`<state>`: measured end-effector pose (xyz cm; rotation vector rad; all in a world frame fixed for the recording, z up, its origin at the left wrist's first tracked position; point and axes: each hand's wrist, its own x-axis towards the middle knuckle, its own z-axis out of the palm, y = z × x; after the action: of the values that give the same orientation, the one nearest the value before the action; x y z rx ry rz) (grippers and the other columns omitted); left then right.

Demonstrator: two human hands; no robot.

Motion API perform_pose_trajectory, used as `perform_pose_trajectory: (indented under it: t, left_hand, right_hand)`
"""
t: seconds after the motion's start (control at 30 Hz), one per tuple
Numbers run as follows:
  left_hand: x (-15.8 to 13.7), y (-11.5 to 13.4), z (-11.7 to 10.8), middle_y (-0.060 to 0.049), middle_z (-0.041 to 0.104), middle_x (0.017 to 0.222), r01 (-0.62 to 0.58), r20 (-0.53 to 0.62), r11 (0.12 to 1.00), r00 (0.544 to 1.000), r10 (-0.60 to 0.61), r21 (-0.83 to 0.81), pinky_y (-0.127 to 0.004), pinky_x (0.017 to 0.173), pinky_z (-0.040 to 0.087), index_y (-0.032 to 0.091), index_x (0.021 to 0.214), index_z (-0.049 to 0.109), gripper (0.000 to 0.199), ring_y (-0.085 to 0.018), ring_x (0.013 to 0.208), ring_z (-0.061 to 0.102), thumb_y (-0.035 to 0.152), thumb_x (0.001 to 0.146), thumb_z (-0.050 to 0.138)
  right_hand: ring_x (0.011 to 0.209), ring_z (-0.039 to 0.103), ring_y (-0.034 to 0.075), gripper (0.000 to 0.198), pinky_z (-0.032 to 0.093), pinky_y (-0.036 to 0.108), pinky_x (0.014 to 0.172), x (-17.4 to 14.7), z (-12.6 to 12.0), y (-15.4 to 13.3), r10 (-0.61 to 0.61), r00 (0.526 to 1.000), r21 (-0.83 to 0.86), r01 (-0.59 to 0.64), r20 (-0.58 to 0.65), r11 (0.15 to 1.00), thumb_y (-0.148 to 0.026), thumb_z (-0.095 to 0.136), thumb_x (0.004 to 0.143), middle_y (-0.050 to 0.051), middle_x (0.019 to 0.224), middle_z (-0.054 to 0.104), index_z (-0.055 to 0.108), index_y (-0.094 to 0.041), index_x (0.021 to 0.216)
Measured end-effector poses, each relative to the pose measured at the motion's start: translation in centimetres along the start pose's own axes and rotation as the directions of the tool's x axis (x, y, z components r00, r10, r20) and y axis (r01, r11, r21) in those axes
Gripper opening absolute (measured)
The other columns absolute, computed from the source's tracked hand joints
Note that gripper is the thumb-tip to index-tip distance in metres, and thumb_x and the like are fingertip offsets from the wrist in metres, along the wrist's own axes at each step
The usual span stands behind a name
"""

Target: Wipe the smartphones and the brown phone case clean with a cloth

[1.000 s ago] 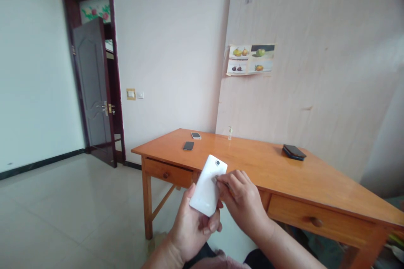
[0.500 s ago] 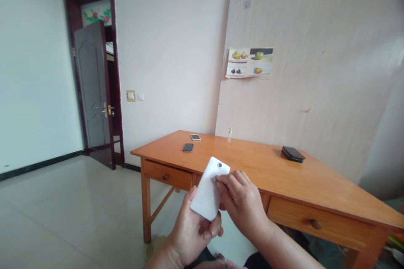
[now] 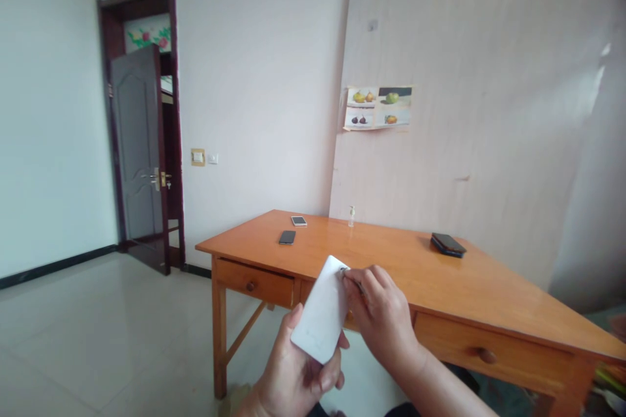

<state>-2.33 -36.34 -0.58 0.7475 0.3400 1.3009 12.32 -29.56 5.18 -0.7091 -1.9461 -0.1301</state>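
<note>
A white phone [image 3: 320,313] is tilted in my left hand [image 3: 300,365], its back towards me. The thumb lies along the phone's left edge and the fingers wrap round its lower right side. My right hand [image 3: 379,306] is closed in a pinch at the phone's upper right corner. Its fingertips touch the back where the camera lens sits and cover most of the lens. A small dark bit shows at those fingertips, too small to name.
Beyond my hands stands an orange wooden desk [image 3: 391,260] with drawers. On it lie a black phone [image 3: 287,237], a white-edged phone [image 3: 298,221], a small pump bottle [image 3: 351,216] and a stack of dark devices [image 3: 448,245]. A grey door [image 3: 139,156] stands ajar at left.
My right fingertips have moved up the phone's back, from just below the camera lens onto it. The view has tilted slightly upward. My left hand keeps its grip.
</note>
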Motion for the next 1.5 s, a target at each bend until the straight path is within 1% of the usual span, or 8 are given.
perform_pose_trajectory:
  t: [0.17, 0.37, 0.6, 0.8, 0.97, 1.17, 1.4, 1.5]
  left_hand:
    - [0.2, 0.0, -0.6, 0.001, 0.048, 0.045, -0.011, -0.05, 0.998, 0.999, 0.008, -0.059, -0.029, 0.054, 0.036, 0.011, 0.089, 0.067, 0.065, -0.012, 0.039, 0.041, 0.068, 0.089, 0.036]
    - [0.0, 0.0, -0.4, 0.001, 0.042, 0.039, 0.016, 0.043, 0.999, 0.999, -0.017, 0.042, -0.03, 0.058, 0.037, 0.004, 0.085, 0.069, 0.078, -0.01, 0.037, 0.035, 0.072, 0.088, 0.031]
    - [0.2, -0.3, -1.1, 0.0, 0.048, 0.043, 0.005, 0.025, 0.999, 1.0, -0.006, 0.034, -0.03, 0.056, 0.036, 0.007, 0.088, 0.07, 0.075, -0.011, 0.037, 0.037, 0.072, 0.087, 0.032]
    - [0.0, -0.5, -1.3, 0.001, 0.042, 0.039, 0.024, 0.05, 0.989, 0.998, -0.031, 0.147, -0.029, 0.058, 0.036, 0.004, 0.088, 0.07, 0.082, -0.009, 0.037, 0.031, 0.075, 0.086, 0.028]
    - [-0.1, -0.7, -1.4, -0.001, 0.047, 0.043, 0.03, 0.054, 0.962, 0.997, -0.046, 0.27, -0.026, 0.052, 0.028, 0.006, 0.093, 0.07, 0.077, -0.01, 0.041, 0.035, 0.074, 0.084, 0.034]
    - [-0.2, 0.4, -0.6, 0.0, 0.046, 0.045, -0.082, 0.006, 0.987, 0.997, 0.082, 0.14, -0.029, 0.057, 0.035, 0.006, 0.085, 0.07, 0.076, -0.009, 0.04, 0.034, 0.07, 0.088, 0.031]
    - [-0.2, -0.6, -1.6, 0.0, 0.044, 0.043, 0.031, 0.023, 0.953, 0.999, -0.04, 0.301, -0.026, 0.05, 0.025, 0.006, 0.09, 0.069, 0.077, -0.01, 0.041, 0.032, 0.073, 0.086, 0.03]
    - [-0.2, -0.5, -1.3, 0.001, 0.043, 0.044, -0.014, 0.031, 0.961, 1.0, 0.006, 0.276, -0.027, 0.053, 0.029, 0.006, 0.089, 0.069, 0.076, -0.01, 0.042, 0.033, 0.072, 0.087, 0.029]
  right_hand:
    - [0.076, 0.055, 0.018, 0.015, 0.043, 0.03, 0.069, -1.7, 0.1, -2.0, -0.161, 0.979, 0.071, 0.154, 0.123, 0.986, -0.021, 0.05, 0.094, 0.005, 0.083, 0.058, 0.064, -0.022, 0.098]
    - [0.075, 0.056, 0.017, 0.014, 0.044, 0.029, 0.069, 0.5, -0.3, 0.5, 0.08, 0.994, 0.035, -0.077, -0.073, 0.996, -0.027, 0.05, 0.095, 0.004, 0.083, 0.06, 0.062, -0.022, 0.094]
    - [0.076, 0.056, 0.017, 0.013, 0.043, 0.03, 0.07, -1.1, 0.0, -0.4, 0.017, 1.0, 0.109, -0.02, 0.026, 0.994, -0.024, 0.048, 0.095, 0.005, 0.084, 0.059, 0.061, -0.022, 0.096]
    - [0.069, 0.055, 0.016, 0.016, 0.043, 0.027, 0.062, -1.0, 0.2, 1.2, 0.241, 0.968, 0.238, -0.22, -0.063, 0.946, -0.033, 0.051, 0.095, 0.001, 0.075, 0.058, 0.059, -0.022, 0.088]
    - [0.069, 0.056, 0.015, 0.016, 0.043, 0.027, 0.062, 0.0, -0.4, 0.8, 0.258, 0.965, 0.286, -0.235, -0.045, 0.929, -0.035, 0.052, 0.094, 0.001, 0.075, 0.06, 0.06, -0.022, 0.088]
    - [0.064, 0.052, 0.014, 0.018, 0.041, 0.026, 0.06, -0.2, -0.2, 0.9, 0.287, 0.958, 0.293, -0.274, -0.003, 0.916, -0.038, 0.053, 0.093, -0.001, 0.071, 0.057, 0.06, -0.022, 0.086]
    - [0.07, 0.055, 0.015, 0.017, 0.042, 0.026, 0.063, -0.2, -0.5, 0.7, 0.277, 0.961, 0.314, -0.26, -0.009, 0.913, -0.036, 0.053, 0.093, 0.0, 0.075, 0.059, 0.06, -0.022, 0.086]
    - [0.071, 0.056, 0.015, 0.016, 0.043, 0.026, 0.064, 0.0, -0.7, 0.6, 0.258, 0.966, 0.308, -0.241, -0.017, 0.92, -0.035, 0.053, 0.093, 0.0, 0.076, 0.06, 0.06, -0.022, 0.086]
